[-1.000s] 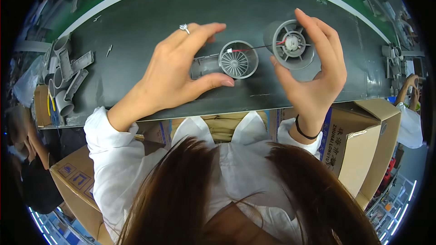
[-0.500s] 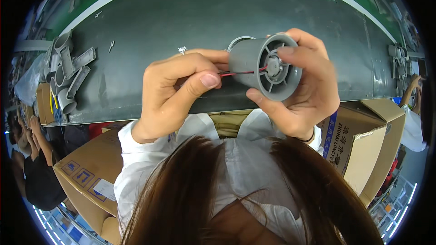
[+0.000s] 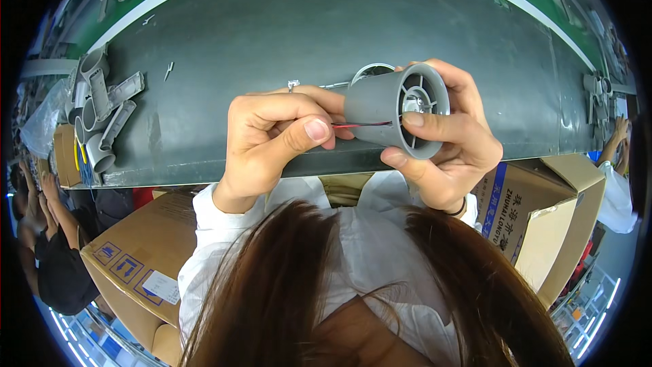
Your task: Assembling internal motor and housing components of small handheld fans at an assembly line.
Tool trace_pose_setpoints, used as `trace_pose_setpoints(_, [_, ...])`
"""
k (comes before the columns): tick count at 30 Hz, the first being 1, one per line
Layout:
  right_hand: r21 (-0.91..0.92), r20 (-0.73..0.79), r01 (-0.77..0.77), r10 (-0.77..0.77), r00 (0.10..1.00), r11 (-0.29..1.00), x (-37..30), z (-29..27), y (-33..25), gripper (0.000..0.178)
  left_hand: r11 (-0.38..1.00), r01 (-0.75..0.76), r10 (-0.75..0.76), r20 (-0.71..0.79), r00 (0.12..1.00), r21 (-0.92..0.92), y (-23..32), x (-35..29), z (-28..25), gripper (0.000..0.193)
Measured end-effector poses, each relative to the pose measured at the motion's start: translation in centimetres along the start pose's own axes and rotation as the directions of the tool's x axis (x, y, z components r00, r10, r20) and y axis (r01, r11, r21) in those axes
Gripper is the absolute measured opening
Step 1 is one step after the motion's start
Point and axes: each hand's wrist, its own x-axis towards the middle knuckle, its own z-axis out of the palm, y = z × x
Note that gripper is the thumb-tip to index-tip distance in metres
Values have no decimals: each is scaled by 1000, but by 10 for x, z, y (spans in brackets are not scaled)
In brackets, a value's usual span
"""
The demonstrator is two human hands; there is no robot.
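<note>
My right hand [image 3: 462, 132] is closed around a grey plastic cylindrical housing [image 3: 370, 110] above the table. Its open, spoked end faces right, with a round motor-like hub [image 3: 414, 102] in the middle. The right thumb lies across the lower rim, and the other fingers wrap behind. A red and black wire pair [image 3: 360, 124] runs along the housing's outer side to the rim near that thumb. My left hand [image 3: 275, 136] pinches the wires' other end between thumb and fingers; the tips are hidden. Behind the housing shows a curved rim [image 3: 372, 68], partly covered.
On the dark table [image 3: 272, 27], grey plastic tubes and parts [image 3: 102, 105] are piled at the left, with more [image 3: 598, 95] at the far right. A small grey piece [image 3: 168, 71] lies apart. Cardboard boxes [image 3: 136, 258] flank me below the table edge. Other people are at both sides.
My right thumb has come down from the hub to the lower rim by the wires. The housing has turned slightly, and my left hand has shifted a little right and down, still pinching the wires.
</note>
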Motion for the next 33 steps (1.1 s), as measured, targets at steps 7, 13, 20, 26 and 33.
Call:
trace_pose_setpoints(7, [-90, 143, 42, -29, 989, 995, -2, -5, 5, 36, 1000, -7, 8, -36, 999, 19, 2, 1, 2, 24])
trace_pose_setpoints(13, [-292, 167, 191, -147, 975, 937, 1, 1, -8, 39, 905, -213, 250, -53, 967, 369, 1, 5, 10, 20])
trace_pose_setpoints(20, [-494, 244, 249, -141, 959, 833, -4, 6, -17, 43, 450, -296, 463, 63, 884, 843, -11, 1, 12, 16])
trace_pose_setpoints(26, [-668, 202, 317, -246, 948, 673, 3, -6, -13, 39, 323, -272, 582, 37, 813, 906, -13, 3, 2, 36])
trace_pose_setpoints(33, [-758, 324, 372, -186, 928, 535, 9, -9, -15, 36, 197, -160, 353, 82, 932, 967, -21, 0, -4, 43])
